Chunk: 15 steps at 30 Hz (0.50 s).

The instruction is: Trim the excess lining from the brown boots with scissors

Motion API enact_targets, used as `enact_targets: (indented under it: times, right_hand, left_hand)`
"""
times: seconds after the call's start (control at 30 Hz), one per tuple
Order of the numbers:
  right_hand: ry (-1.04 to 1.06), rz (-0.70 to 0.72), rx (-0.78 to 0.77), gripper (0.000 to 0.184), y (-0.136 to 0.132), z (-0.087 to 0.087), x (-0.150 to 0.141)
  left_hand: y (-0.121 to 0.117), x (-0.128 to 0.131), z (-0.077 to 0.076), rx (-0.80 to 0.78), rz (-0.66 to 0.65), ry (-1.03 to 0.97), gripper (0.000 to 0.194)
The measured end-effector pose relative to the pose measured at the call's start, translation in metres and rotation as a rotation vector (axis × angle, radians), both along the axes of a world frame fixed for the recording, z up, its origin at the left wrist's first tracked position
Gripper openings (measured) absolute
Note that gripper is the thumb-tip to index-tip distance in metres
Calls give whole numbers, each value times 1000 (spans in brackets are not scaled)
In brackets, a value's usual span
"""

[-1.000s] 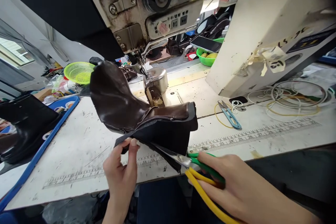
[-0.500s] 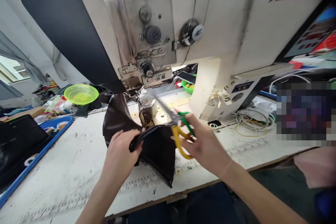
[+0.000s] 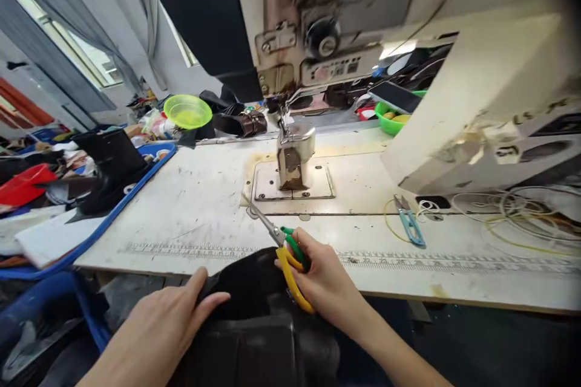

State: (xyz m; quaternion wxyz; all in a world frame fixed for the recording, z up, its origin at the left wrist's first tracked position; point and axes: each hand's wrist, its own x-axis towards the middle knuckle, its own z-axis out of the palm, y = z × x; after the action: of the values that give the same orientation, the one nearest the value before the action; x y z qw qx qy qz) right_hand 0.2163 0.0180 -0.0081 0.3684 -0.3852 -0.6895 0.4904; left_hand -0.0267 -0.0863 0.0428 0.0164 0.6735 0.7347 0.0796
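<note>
A dark brown leather boot upper (image 3: 254, 326) lies low in front of me, below the table's near edge. My left hand (image 3: 167, 320) rests on its left side, fingers stretched flat with the thumb on the leather. My right hand (image 3: 324, 281) is closed around the yellow and green handles of a pair of scissors (image 3: 284, 248). The blades point up and left over the white table (image 3: 190, 205), just short of the sewing machine (image 3: 295, 151) post.
Blue thread snips (image 3: 410, 227) and coiled cords (image 3: 512, 211) lie right of the machine base. A blue tray (image 3: 113, 211) with black boots (image 3: 109, 172) sits at the left. A lime basket (image 3: 187, 110) and a green bowl (image 3: 391, 121) stand at the back.
The boot upper came off the table and down toward my lap. My left hand went from gripping it to lying flat on it. My right hand lowered the scissors toward the table's near edge.
</note>
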Motion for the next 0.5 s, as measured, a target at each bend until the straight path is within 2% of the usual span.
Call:
enact_targets:
  times: [0.03,0.1,0.17,0.23,0.33,0.37,0.4,0.43,0.5]
  right_hand:
    - [-57,-4,-9,23,-4,-5,2]
    - [-182,-54,-17,17,-7,-12,9]
    - [-297,-136,-20,15,-5,-16,20]
    - [-400,-188,-23,15,-4,-18,29]
    - [-533,-163,-28,15,-6,-18,32]
    - [-557,-146,-32,16,-8,-18,31]
    - [-566,-135,-38,18,-11,-18,30]
    - [-563,-129,-49,19,-13,-17,28]
    - [-542,-114,-77,20,-14,-16,29]
  left_hand:
    - [6,8,-8,-129,-32,78,23]
    - [25,24,-23,-243,-64,197,23]
    - [47,34,-33,-222,-59,226,30]
    - [63,40,-36,-182,-72,221,34]
    - [76,49,-33,-113,-102,231,16]
    - [78,53,-33,-102,-133,220,20]
    - [80,59,-34,-101,-188,176,32]
    - [83,65,-37,-108,-260,104,44]
    - [90,76,-47,-127,-403,-69,54]
